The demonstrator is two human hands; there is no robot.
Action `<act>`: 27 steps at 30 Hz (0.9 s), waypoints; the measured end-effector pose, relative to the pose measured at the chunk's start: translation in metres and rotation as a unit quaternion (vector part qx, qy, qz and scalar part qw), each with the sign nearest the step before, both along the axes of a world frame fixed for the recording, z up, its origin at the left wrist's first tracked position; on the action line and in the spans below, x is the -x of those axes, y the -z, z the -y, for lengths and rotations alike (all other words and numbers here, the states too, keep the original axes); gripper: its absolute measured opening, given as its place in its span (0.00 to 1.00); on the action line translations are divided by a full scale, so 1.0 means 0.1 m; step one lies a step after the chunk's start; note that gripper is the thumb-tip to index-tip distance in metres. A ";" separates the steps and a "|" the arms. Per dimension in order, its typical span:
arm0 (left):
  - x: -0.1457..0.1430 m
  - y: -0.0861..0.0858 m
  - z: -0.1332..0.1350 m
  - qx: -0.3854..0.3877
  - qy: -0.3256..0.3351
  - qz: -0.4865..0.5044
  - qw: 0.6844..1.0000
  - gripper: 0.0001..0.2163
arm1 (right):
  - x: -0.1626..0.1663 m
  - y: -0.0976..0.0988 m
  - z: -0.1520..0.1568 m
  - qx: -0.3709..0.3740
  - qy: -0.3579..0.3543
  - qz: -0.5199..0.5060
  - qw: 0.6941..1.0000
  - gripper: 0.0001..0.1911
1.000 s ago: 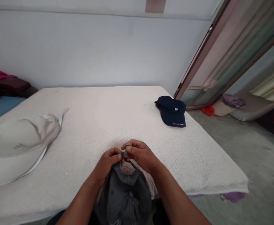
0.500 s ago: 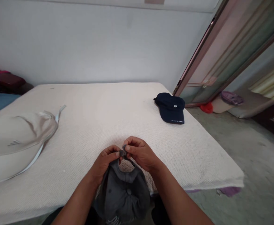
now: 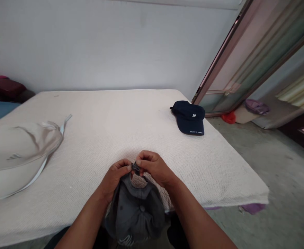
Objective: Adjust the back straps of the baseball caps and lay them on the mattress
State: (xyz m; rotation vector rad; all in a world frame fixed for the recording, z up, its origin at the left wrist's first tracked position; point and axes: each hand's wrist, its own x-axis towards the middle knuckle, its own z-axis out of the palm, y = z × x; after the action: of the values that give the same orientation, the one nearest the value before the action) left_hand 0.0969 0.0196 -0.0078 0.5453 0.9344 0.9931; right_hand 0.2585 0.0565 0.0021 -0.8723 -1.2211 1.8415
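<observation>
A dark grey baseball cap hangs at the near edge of the table, its back opening turned away from me and its crown button facing up. My left hand pinches the metal buckle of the cap's rear strap between thumb and fingers. Close beside it, my right hand grips the strap's end at the buckle. The fingertips nearly meet, and they hide part of the strap. White lettering on the cap's front shows partly at the bottom of the view.
A navy cap with white lettering lies at the table's right. On the left rests a large beige hat with a pale strap. A white textured cloth covers the table. Beyond its right edge, a bin stands on the floor.
The right fingers have shifted slightly left and closer to the buckle, so less of the strap's end shows. The cap stays in nearly the same place.
</observation>
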 end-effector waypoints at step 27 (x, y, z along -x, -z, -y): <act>-0.03 0.04 -0.02 -0.019 0.024 -0.090 0.995 0.07 | -0.03 0.03 0.01 -0.067 -0.001 0.181 0.981 0.04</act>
State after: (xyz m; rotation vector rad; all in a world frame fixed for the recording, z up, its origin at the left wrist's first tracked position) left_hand 0.0996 0.0215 -0.0115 0.6949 1.0580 0.9307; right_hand 0.2611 0.0557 -0.0008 -1.1637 -1.5486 1.6237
